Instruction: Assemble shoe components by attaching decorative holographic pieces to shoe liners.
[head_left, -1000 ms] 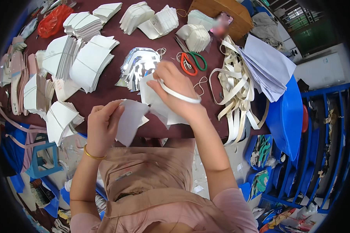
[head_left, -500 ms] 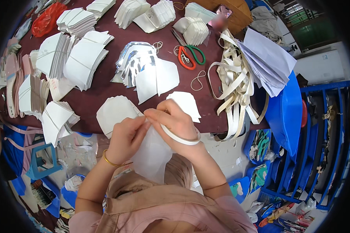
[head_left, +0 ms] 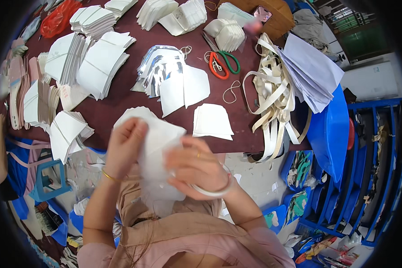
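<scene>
In front of me, over the table's near edge, a white shaped sheet piece [head_left: 158,136] hangs, with a thin translucent film [head_left: 163,183] at its lower part. My left hand [head_left: 127,145] pinches its upper left side between thumb and fingers. Along its right edge is my right hand [head_left: 198,167], the fingers smeared by motion, so their grip is unclear. Partly hidden behind my left hand lies a white stack [head_left: 136,111]. To the right, a small stack of white cut pieces [head_left: 213,121] rests near the table edge.
Banded white stacks [head_left: 102,64] cover the left of the dark red table [head_left: 201,96]. Farther back lie silvery-white pieces [head_left: 161,71] and scissors [head_left: 219,67]. Cream straps [head_left: 274,89] hang over the edge beside a blue bin [head_left: 328,129]. Another person's arm [head_left: 1,149] shows at far left.
My hands have moved apart, the left one leftward. The white piece now shows broad and flat between them, where before both sets of fingertips met at the translucent film's top.
</scene>
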`<state>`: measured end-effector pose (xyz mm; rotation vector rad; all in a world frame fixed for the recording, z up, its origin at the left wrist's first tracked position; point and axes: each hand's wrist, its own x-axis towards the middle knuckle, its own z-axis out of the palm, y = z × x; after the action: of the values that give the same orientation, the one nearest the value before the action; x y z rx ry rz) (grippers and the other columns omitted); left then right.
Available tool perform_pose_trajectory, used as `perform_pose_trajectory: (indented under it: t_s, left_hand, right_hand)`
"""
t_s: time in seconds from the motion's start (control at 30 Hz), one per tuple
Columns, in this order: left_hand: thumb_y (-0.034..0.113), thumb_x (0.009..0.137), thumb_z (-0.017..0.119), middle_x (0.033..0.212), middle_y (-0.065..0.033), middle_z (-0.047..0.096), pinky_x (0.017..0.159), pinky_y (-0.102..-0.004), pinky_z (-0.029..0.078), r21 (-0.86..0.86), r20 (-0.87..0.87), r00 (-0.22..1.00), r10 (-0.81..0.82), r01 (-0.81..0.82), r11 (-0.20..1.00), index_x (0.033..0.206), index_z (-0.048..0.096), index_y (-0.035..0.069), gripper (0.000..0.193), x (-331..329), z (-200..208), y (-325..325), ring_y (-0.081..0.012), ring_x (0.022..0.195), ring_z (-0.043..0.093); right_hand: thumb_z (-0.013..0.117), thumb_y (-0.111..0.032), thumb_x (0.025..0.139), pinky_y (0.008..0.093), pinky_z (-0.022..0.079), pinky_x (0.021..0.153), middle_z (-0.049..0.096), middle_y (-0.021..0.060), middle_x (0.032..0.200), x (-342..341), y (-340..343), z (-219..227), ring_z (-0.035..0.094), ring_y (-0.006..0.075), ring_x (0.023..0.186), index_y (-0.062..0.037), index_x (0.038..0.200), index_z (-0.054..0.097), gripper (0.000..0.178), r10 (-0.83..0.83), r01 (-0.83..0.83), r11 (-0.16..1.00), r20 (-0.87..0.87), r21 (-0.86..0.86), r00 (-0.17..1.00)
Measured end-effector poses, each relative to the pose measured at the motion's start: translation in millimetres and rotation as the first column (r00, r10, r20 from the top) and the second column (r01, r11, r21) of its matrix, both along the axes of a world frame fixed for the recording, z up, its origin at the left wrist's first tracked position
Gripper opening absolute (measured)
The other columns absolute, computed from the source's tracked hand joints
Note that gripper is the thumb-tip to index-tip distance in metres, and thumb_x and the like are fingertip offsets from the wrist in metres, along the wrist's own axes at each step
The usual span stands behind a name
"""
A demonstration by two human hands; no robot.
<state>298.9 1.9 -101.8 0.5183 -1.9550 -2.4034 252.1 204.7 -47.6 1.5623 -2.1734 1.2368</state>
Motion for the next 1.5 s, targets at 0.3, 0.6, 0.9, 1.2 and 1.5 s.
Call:
perform_pose_trajectory:
  t_s: [0.3,0.6,0.9,1.2,1.5]
  left_hand:
    - [0.021,0.074,0.072,0.091,-0.0043,0.057,0.075,-0.0373,0.040,-0.947,-0.313,0.909,-0.276,-0.278,0.158,0.101,0.061,0.009,0.032,-56.8,-19.0,-31.2,-0.0256,0.089,0.053]
    - [0.029,0.073,0.074,0.111,-0.0052,0.056,0.093,-0.0457,0.032,-0.992,0.125,0.854,-0.505,0.126,-0.033,0.109,0.062,0.011,0.043,-203.4,-28.1,52.7,-0.0237,0.115,0.045]
    - [0.011,0.077,0.065,0.095,-0.0165,0.064,0.072,-0.0407,0.050,-0.685,-0.370,0.758,-0.537,0.168,0.709,0.104,0.057,0.001,0.030,-132.8,20.2,58.3,-0.0361,0.088,0.062]
    - [0.025,0.092,0.057,0.073,-0.0092,0.063,0.059,-0.0260,0.046,-0.251,-0.234,0.867,-0.440,0.384,0.889,0.111,0.062,0.004,0.028,-39.6,18.8,61.3,-0.0127,0.063,0.058]
    - [0.019,0.093,0.051,0.064,-0.0147,0.058,0.051,-0.0432,0.043,-0.640,-0.276,0.727,-0.628,0.348,0.685,0.090,0.055,0.004,0.016,-31.4,13.7,72.1,-0.0359,0.058,0.058]
  right_hand:
    - [0.074,0.001,0.067,0.0391,0.047,0.069,0.062,0.0062,0.070,22.2,66.2,-11.3,0.062,0.0221,0.064,-0.0075,0.068,0.050,0.025,0.082,-0.061,0.996,0.533,-0.057,0.842]
    - [0.073,0.003,0.069,0.0342,0.047,0.067,0.063,0.0089,0.075,24.5,42.7,-9.5,0.062,0.0239,0.069,-0.0050,0.067,0.051,0.023,-0.034,0.002,0.996,0.369,0.086,0.929]
    - [0.072,0.002,0.072,0.0301,0.048,0.066,0.064,0.0117,0.083,25.7,62.4,-17.0,0.062,0.0213,0.073,-0.0022,0.073,0.055,0.018,-0.379,0.334,0.925,0.481,0.180,0.790]
    - [0.066,-0.005,0.083,0.0309,0.049,0.071,0.064,0.0137,0.097,3.2,46.2,-15.2,0.063,0.0249,0.083,0.0006,0.103,0.063,0.021,-0.411,0.429,0.902,0.413,0.051,0.813]
    - [0.069,-0.004,0.081,0.0267,0.047,0.063,0.058,0.0093,0.086,-1.5,42.2,-13.5,0.057,0.0181,0.069,-0.0017,0.109,0.065,0.029,-0.546,0.524,0.837,0.195,0.157,0.815]
